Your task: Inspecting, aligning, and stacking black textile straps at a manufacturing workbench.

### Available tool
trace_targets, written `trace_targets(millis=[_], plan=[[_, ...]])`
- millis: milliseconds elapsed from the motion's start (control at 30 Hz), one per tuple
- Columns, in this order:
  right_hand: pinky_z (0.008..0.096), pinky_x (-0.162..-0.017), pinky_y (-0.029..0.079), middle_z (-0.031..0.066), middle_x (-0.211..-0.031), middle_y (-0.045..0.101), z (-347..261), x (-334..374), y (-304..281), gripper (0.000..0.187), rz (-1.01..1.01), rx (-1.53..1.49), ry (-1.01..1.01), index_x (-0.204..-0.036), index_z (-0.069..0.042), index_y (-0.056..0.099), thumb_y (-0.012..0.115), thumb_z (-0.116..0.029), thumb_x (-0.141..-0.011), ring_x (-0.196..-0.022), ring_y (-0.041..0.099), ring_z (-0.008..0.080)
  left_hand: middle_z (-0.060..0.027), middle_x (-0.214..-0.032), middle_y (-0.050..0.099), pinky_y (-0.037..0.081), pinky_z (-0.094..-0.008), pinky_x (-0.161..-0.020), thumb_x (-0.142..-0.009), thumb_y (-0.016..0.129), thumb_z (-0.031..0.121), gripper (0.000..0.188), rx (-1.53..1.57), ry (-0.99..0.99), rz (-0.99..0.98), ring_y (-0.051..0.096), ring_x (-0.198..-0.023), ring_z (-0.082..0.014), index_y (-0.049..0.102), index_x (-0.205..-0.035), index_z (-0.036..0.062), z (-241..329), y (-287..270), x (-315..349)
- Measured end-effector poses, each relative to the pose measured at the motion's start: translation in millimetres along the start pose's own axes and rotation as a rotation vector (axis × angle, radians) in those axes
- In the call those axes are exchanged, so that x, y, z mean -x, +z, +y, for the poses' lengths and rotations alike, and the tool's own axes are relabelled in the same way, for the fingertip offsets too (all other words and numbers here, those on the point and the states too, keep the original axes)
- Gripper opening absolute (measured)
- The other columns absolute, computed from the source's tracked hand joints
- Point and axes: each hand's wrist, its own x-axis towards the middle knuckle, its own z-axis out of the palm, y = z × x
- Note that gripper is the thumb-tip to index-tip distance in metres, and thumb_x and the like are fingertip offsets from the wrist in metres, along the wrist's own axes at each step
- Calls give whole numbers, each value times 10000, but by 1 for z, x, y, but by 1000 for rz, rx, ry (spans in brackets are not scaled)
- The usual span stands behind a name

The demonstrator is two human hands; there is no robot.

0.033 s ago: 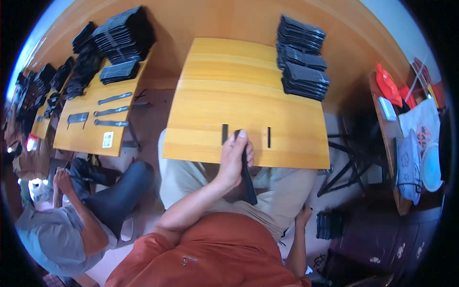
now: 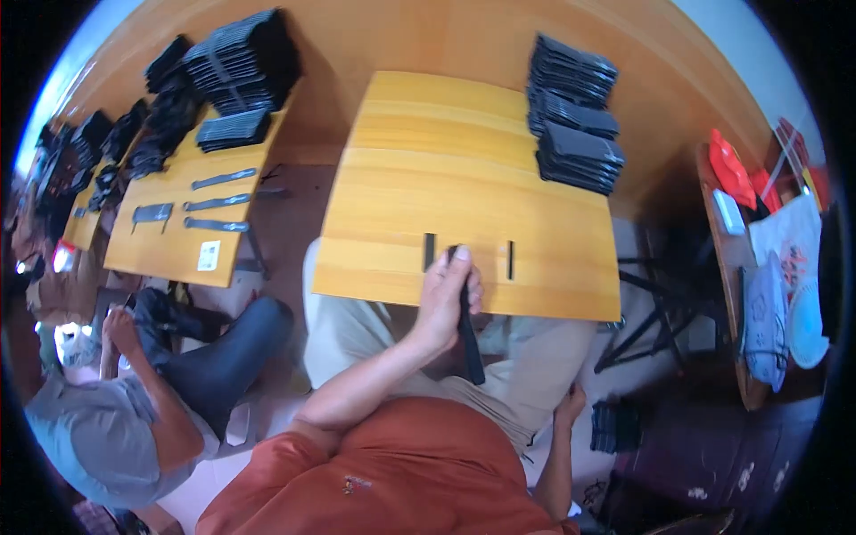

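Observation:
My left hand (image 2: 448, 299) is closed around a black strap (image 2: 471, 348) at the near edge of the yellow wooden table (image 2: 392, 178). The strap's end hangs down over my lap. Two short black strips (image 2: 429, 252) lie on the tabletop, one on each side of this hand. Low beside my right thigh, my right hand (image 2: 569, 407) has its fingers curled. What they hold, if anything, is too small to make out.
Stacks of folded dark pieces (image 2: 578, 152) stand at the table's far right corner. A second table (image 2: 143, 254) on the left carries dark bundles and several grey straps (image 2: 218, 203). A seated person (image 2: 116, 437) works there. On the right, a side table (image 2: 733, 267) holds bags; dark bundles (image 2: 615, 426) sit below.
The view has shifted slightly, so the tables and stacks appear a little farther right. Both hands keep the same poses, the left one still around the strap.

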Motion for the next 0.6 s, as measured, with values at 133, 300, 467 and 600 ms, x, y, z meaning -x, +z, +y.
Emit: trace_targets(millis=[133,300,467,600], plan=[[424,-771,511,209,-910,703,-48,0,-16,282,94,-110,-90,-1094,60,647,575,-192,-989,-802,659,317,29,-695,448,390,-237,-480,-1054,546,394,306,71,-28,-17,457,-564,-72,449,-923,135,0,-4,1],[388,-826,492,193,-938,663,-117,2,-20,283,247,-44,-131,-1090,67,647,527,-184,-1035,-864,627,304,39,-697,433,384,-229,-493,-1058,538,388,295,96,6,-18,441,-569,-66,446,-922,142,5,-16,5],[458,-817,479,222,-948,628,-147,-3,-12,287,233,114,-312,-1059,82,638,530,-181,-1029,-895,602,398,25,-721,436,387,-234,-504,-1059,535,387,294,88,-7,-14,449,-597,-74,446,-939,133,12,-24,6],[465,-791,478,225,-949,620,-164,-9,-7,247,211,153,-433,-1044,70,638,543,-158,-1020,-884,599,411,2,-739,448,396,-246,-514,-1061,532,378,299,97,12,-6,463,-607,-92,451,-945,114,16,-33,8]])
